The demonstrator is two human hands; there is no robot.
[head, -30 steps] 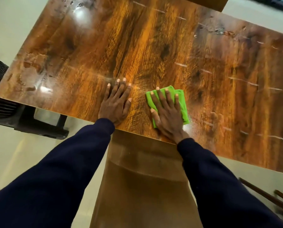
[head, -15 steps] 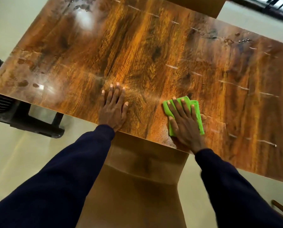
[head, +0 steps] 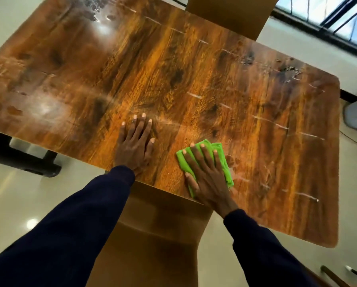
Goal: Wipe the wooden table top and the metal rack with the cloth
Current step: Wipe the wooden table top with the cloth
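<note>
The right hand [head: 206, 177] has slid the folded bright green cloth [head: 226, 170] back toward the left hand [head: 135, 146] since half a second ago, so the gap between them is narrower. The view has also swung to take in more of the table's right end.

A person in dark navy sleeves [head: 74, 224] leans over a glossy, rounded-corner wooden table top [head: 194, 79] with bold orange-brown grain. Taking the table as a clock face with the person at 6 o'clock, the cloth lies flat on the wood at about 5 o'clock, close to the near edge. The right hand lies palm down on it, fingers straight and spread. It presses the cloth rather than gripping it, and green shows past the fingertips and on both sides. The left hand rests flat on bare wood at about 6 o'clock, fingers straight and together, holding nothing, just beside the cloth but not touching it.

Thin white streaks [head: 271, 122] cross the wood toward 3 o'clock, and wet blotches [head: 94, 9] glisten near 11 o'clock. A brown chair back [head: 152, 235] stands against the near edge and another [head: 231, 13] at 12 o'clock. Black window bars [head: 339, 21] show at 1 o'clock, and a black stand [head: 18, 160] sits on the pale floor [head: 18, 204] at 8 o'clock.
</note>
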